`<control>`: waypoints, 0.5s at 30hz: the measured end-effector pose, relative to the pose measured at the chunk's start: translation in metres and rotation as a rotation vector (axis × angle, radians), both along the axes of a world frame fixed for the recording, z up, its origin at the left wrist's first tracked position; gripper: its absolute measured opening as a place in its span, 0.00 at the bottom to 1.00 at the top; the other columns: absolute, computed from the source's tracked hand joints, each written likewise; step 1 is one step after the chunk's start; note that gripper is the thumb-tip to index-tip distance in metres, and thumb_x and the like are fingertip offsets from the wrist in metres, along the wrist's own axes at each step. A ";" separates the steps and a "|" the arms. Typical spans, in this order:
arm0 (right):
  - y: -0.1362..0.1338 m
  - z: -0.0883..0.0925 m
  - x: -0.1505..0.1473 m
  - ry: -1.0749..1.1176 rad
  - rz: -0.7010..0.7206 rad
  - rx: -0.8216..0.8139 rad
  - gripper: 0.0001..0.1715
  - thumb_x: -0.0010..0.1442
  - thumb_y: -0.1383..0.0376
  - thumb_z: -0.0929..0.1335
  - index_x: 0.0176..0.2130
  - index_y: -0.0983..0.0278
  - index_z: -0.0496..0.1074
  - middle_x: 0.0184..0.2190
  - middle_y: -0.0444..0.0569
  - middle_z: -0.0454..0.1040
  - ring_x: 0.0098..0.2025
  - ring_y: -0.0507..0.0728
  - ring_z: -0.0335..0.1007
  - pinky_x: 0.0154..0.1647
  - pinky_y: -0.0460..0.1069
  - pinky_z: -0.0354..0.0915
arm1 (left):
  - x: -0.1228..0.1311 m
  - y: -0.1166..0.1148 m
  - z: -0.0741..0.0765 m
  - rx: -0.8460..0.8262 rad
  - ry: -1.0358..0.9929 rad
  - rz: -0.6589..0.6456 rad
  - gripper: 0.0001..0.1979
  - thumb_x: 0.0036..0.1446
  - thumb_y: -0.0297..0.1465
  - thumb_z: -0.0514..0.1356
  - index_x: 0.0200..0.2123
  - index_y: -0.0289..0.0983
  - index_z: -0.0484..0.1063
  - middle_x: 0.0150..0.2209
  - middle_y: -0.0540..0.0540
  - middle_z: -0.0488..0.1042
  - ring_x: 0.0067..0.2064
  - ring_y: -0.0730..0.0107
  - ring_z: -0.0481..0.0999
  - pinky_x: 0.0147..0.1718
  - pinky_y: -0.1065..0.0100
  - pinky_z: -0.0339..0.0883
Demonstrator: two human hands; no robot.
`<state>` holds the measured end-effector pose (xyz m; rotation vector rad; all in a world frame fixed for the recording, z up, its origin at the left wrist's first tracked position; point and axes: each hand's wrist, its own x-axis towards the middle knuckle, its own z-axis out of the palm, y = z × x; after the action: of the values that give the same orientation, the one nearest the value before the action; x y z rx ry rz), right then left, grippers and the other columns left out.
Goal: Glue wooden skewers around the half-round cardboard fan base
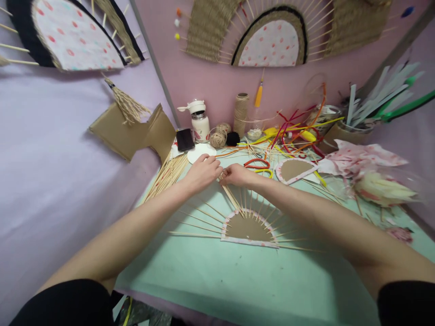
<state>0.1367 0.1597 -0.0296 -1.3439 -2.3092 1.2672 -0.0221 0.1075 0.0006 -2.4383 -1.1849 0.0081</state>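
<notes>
My left hand is closed beside my right, fingertips meeting near the top ends of a few wooden sticks; what it pinches is too small to make out. My right hand is closed on those sticks, which slant down to a half-round cardboard piece. Pink-spotted white fabric wraps the edge of this cardboard, which lies flat on the table. More thin sticks fan outward from its curved side and both lower corners. Just beyond my left hand lies a white oval piece.
Loose sticks lie left on the green table. Red-handled scissors and a second cardboard half-round lie to the right. Behind stand a white bottle, twine spool, yarn balls and tangled coloured stems.
</notes>
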 end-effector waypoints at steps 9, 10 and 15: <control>-0.002 0.016 0.007 0.183 -0.065 -0.069 0.07 0.45 0.64 0.73 0.24 0.65 0.73 0.20 0.41 0.71 0.23 0.48 0.61 0.25 0.44 0.55 | 0.013 -0.039 -0.006 -0.503 -1.614 0.641 0.14 0.52 0.29 0.63 0.42 0.36 0.65 0.40 0.46 0.71 0.40 0.69 0.73 0.41 0.66 0.67; -0.003 0.018 0.007 0.210 -0.072 -0.080 0.07 0.45 0.65 0.73 0.24 0.65 0.72 0.20 0.41 0.71 0.23 0.48 0.61 0.24 0.44 0.56 | 0.019 -0.042 -0.006 -0.676 -1.781 0.637 0.14 0.54 0.31 0.63 0.42 0.35 0.65 0.39 0.46 0.72 0.40 0.70 0.74 0.42 0.66 0.68; -0.015 0.026 -0.001 0.322 -0.149 -0.122 0.06 0.49 0.67 0.72 0.26 0.64 0.69 0.20 0.40 0.71 0.23 0.48 0.64 0.24 0.43 0.59 | 0.046 -0.047 -0.001 -1.222 -2.133 0.517 0.08 0.59 0.33 0.61 0.38 0.34 0.68 0.32 0.45 0.74 0.34 0.72 0.75 0.40 0.68 0.70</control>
<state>0.1361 0.1449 -0.0038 -1.2163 -1.9092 1.4719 0.0244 0.0606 0.0000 -1.8514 -3.0369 -2.9989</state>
